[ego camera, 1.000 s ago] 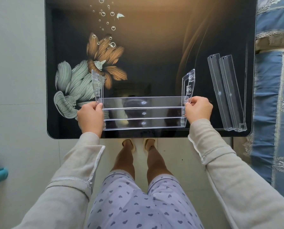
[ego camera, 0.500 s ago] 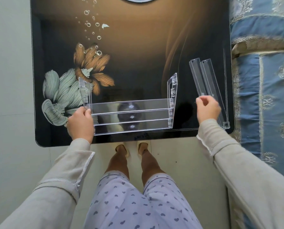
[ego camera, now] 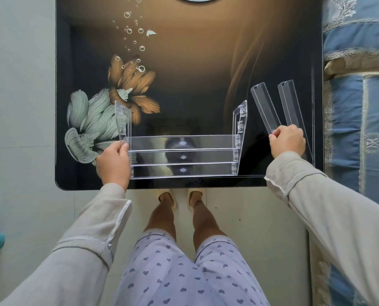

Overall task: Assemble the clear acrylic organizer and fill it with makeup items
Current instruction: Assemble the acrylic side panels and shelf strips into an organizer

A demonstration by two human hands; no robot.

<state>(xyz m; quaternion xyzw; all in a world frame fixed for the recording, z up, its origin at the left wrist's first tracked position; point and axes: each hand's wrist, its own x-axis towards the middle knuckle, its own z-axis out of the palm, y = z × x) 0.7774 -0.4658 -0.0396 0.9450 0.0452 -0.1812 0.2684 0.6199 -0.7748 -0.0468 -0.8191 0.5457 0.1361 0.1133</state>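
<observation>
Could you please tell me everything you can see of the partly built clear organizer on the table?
The clear organizer is glossy transparent plastic: two upright side panels with small slots, joined by three long stepped shelf strips. The upper slots hold nothing. It stands near the front edge of the dark flower-printed table. The left hand pinches its left side panel; the right hand is off it, gripping a loose clear strip beside it.
</observation>
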